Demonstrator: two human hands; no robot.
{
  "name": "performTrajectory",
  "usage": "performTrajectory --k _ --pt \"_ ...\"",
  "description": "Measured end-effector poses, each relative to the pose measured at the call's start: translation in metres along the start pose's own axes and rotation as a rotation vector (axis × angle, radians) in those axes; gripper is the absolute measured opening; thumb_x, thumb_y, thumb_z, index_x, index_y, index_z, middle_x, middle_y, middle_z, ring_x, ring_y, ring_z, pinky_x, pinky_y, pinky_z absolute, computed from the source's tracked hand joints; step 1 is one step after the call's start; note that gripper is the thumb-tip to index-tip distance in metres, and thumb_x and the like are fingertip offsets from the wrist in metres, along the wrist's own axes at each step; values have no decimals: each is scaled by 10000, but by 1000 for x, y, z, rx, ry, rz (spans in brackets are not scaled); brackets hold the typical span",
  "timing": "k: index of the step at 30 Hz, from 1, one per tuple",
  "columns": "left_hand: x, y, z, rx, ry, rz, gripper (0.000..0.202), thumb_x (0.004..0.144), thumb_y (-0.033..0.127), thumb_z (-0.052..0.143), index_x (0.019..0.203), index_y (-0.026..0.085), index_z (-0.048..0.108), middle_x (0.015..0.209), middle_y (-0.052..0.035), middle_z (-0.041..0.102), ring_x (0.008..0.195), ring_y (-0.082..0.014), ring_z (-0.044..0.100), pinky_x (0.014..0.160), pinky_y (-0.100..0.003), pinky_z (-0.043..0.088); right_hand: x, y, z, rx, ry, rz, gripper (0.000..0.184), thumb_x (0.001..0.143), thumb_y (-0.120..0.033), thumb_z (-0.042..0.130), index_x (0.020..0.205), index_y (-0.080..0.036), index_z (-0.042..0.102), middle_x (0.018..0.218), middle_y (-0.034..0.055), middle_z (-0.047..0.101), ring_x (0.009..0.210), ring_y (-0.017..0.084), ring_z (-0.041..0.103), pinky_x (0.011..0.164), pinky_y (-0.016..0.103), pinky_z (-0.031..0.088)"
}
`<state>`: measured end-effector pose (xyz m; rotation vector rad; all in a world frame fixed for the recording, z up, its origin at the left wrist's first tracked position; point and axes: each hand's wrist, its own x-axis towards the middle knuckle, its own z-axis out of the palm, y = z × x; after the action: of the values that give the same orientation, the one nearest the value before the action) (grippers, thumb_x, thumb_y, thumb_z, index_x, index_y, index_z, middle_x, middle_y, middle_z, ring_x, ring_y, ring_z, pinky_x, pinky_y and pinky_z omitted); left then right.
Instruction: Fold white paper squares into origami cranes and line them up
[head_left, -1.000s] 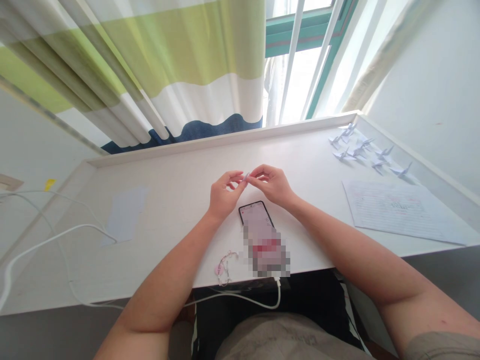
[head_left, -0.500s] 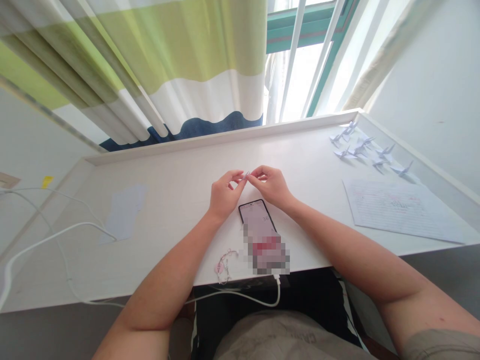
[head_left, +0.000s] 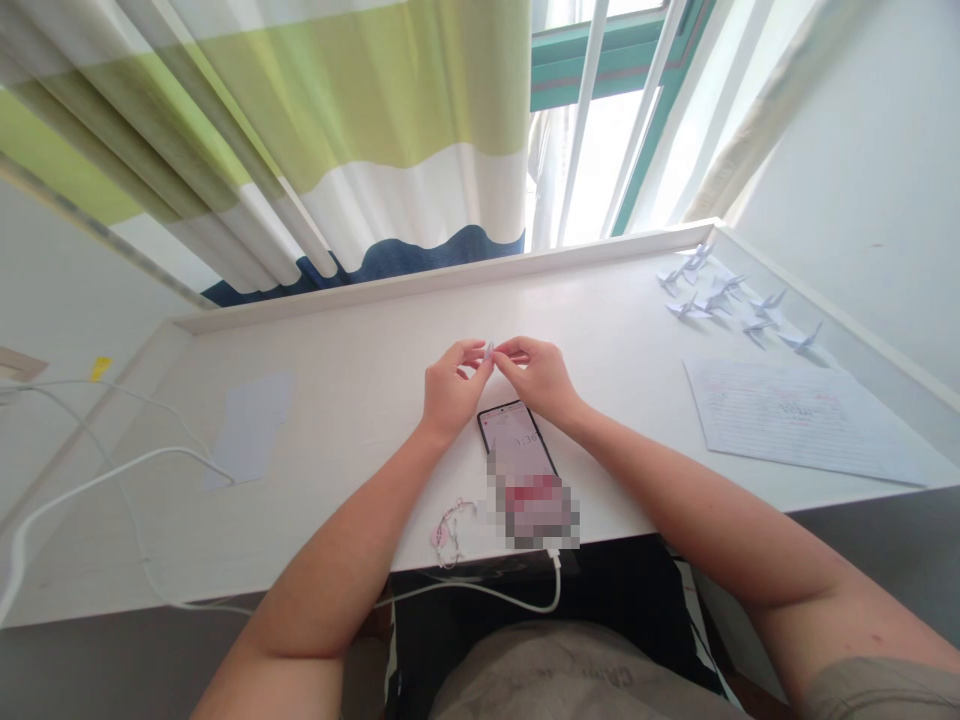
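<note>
A small piece of folded white paper [head_left: 490,350] is pinched between both hands above the middle of the white desk. My left hand [head_left: 452,385] holds it from the left between thumb and fingers. From the right, the thumb and index finger of my right hand [head_left: 538,375] grip it too. The fingers hide most of the paper, so its exact shape cannot be made out. Just below the hands lies a smartphone [head_left: 517,440] with its screen lit, its lower part blurred out.
Several folded paper cranes [head_left: 724,290] stand at the back right, behind a stack of written sheets [head_left: 795,420]. Paper slips [head_left: 251,425] lie at left near a white cable [head_left: 161,455]. A beaded strap [head_left: 448,530] is beside the phone. A raised rim [head_left: 450,277] borders the desk's back.
The folded paper now points more upright between my fingertips. Both hands have otherwise barely shifted, and the view has moved slightly.
</note>
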<state>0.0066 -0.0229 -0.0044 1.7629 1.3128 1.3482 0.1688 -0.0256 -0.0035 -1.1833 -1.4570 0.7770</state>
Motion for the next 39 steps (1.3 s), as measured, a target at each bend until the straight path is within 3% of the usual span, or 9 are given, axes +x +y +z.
performTrajectory --k 8,18,25,32,39 --pt "4 -1 -4 -179 17 -153 418 835 547 892 1039 195 794 923 -88 851 800 -212 790 688 -307 566 -7 -7 0 36 -25 -61 115 926 -324 722 885 -238 786 962 63 808 951 249 765 918 480 663" --pt "7 3 -4 -469 -21 -228 628 656 612 1000 1088 204 796 914 -82 857 832 -224 810 716 -328 620 -5 -3 -5 272 -109 -29 249 917 -500 794 971 -257 783 1097 57 722 1059 240 719 938 429 635" --pt "5 5 -5 -447 -45 -211 620 637 564 1023 1094 210 800 909 -71 859 793 -213 797 717 -335 624 -3 -9 -7 263 -84 17 264 877 -512 816 936 -255 799 1090 59 748 1071 249 716 922 418 634" --pt "4 7 -8 -274 -49 -155 535 749 499 978 1169 213 809 898 -79 865 758 -211 784 640 -306 560 0 -3 -6 291 -77 127 288 817 -508 864 873 -236 785 967 55 804 998 245 743 983 447 613" --pt "2 1 -4 -280 -50 -151 473 794 558 930 1088 200 832 926 -96 864 795 -226 797 676 -316 591 3 -1 -10 273 -98 122 387 798 -593 889 859 -231 769 947 61 813 980 251 759 969 437 612"
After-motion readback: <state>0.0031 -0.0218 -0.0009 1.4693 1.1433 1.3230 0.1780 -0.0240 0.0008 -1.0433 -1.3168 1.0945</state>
